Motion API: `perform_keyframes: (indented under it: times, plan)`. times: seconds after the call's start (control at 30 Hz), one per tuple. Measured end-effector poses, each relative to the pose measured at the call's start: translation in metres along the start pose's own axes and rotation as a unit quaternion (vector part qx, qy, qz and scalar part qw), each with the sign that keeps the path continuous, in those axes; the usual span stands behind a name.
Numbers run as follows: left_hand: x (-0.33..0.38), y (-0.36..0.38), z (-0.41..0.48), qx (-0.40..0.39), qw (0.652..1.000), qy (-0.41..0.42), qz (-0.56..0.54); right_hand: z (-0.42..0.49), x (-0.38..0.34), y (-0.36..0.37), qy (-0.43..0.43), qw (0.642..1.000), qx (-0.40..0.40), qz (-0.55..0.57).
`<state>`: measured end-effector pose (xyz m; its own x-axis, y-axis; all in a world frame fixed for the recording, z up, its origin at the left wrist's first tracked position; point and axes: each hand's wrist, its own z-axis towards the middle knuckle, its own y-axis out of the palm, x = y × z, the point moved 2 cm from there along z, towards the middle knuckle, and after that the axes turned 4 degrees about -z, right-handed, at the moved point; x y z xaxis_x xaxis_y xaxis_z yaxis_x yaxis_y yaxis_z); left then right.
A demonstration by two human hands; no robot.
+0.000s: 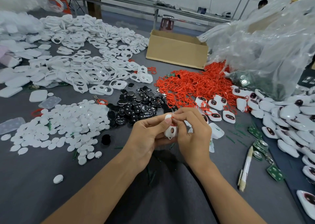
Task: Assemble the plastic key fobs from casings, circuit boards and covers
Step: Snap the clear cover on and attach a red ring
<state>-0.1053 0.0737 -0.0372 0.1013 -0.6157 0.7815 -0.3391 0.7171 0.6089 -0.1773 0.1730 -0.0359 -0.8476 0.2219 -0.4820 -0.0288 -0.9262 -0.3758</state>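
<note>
Close in, my left hand (148, 135) and right hand (194, 133) both grip one white casing (170, 131), fingers curled round it, above the table (34, 181). Beyond lie black covers (139, 104), then red loops (187, 85), then a box (177, 51).

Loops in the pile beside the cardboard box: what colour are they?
The loops are red; head view.
</note>
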Motion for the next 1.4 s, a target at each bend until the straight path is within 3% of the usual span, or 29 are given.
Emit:
perform_keyframes:
  times: [0.4, 0.83, 1.17, 1.4]
  plan:
    - [-0.0010, -0.0034, 0.0021, 0.018, 0.999, -0.030, -0.015, -0.0015, -0.0038, -0.0007, -0.063, 0.996, -0.002, -0.061]
    - [-0.0034, -0.0014, 0.0014, 0.014, 1.000, -0.011, -0.012, -0.0021, -0.0020, 0.0025, 0.020, 0.999, 0.014, -0.044]
    - [-0.0062, -0.0009, 0.0022, 0.032, 0.999, 0.020, 0.021, -0.0021, -0.0029, 0.0039, 0.011, 0.999, 0.011, -0.044]
    - [-0.0072, 0.0002, 0.0011, 0.095, 0.989, 0.079, 0.086, -0.0024, -0.0032, 0.0076, 0.004, 0.999, 0.008, -0.043]
